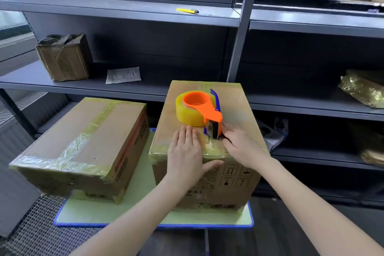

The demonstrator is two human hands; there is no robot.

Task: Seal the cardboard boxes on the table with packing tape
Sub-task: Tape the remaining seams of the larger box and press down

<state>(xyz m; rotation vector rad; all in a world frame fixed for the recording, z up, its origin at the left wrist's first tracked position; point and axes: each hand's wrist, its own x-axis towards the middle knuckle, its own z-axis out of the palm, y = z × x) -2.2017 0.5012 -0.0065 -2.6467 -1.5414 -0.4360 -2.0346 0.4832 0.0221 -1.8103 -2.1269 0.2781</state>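
Your tall cardboard box (232, 110) stands on the green surface (87, 212), its brown top striped with glossy yellowish tape. An orange tape dispenser (199, 108) lies on it. Your left hand (185, 151) presses flat on the top, fingers straight and together, thumb over the front edge. Your right hand (239, 143) lays nearly straight fingers against the dispenser's cutter, at its 11 o'clock. A second taped box (83, 141) sits at 9 o'clock.

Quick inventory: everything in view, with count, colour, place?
Left box: one, brown, on mat.
Right box: one, brown, on mat.
Tape dispenser: one, orange-blue, atop right box.
Mat: one, pale green, under boxes.
Small box: one, brown, left shelf.
Paper slip: one, white, same shelf.
Knife: one, yellow, upper shelf.
Wrapped parcels: several, gold, right shelves.
Shelving: one, grey, behind.
Left hand: one, flat on right box.
Right hand: one, on right box beside dispenser.
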